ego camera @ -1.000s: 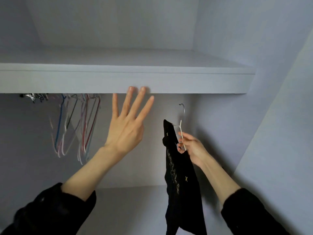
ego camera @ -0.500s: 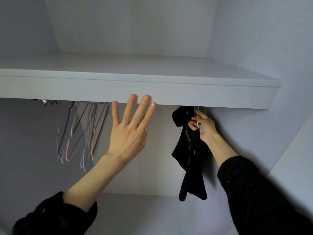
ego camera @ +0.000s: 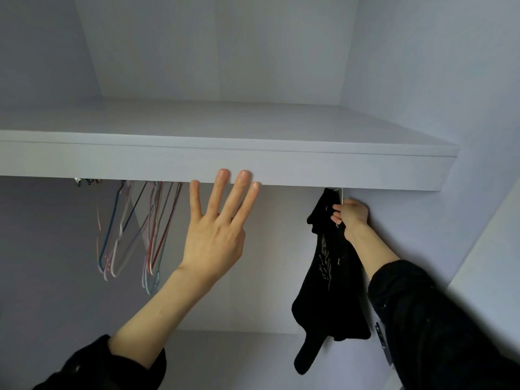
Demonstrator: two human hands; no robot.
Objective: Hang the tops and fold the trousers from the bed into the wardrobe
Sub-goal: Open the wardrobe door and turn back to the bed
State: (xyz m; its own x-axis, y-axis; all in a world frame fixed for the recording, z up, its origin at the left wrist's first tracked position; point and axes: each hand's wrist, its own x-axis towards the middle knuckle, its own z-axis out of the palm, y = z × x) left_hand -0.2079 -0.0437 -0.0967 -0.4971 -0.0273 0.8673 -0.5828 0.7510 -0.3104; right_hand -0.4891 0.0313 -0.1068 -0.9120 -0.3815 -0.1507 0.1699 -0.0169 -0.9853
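Observation:
A black top (ego camera: 330,280) with pale print hangs from a thin white hanger (ego camera: 341,196) whose hook is hidden behind the wardrobe shelf (ego camera: 337,170). My right hand (ego camera: 350,213) grips the hanger's neck and the top's collar, just under the shelf at the right. My left hand (ego camera: 218,232) is raised with straight, spread fingers, its fingertips against the shelf's front edge. The rail itself is hidden behind the shelf.
Several bare coloured wire hangers (ego camera: 135,229) hang under the shelf at the left. The wardrobe's right side wall (ego camera: 422,235) stands close behind the black top. A lower wardrobe floor (ego camera: 225,358) shows below.
My right hand has lifted the hanger and black top up under the shelf, so the hook is now out of sight. My left hand has stayed at the shelf edge.

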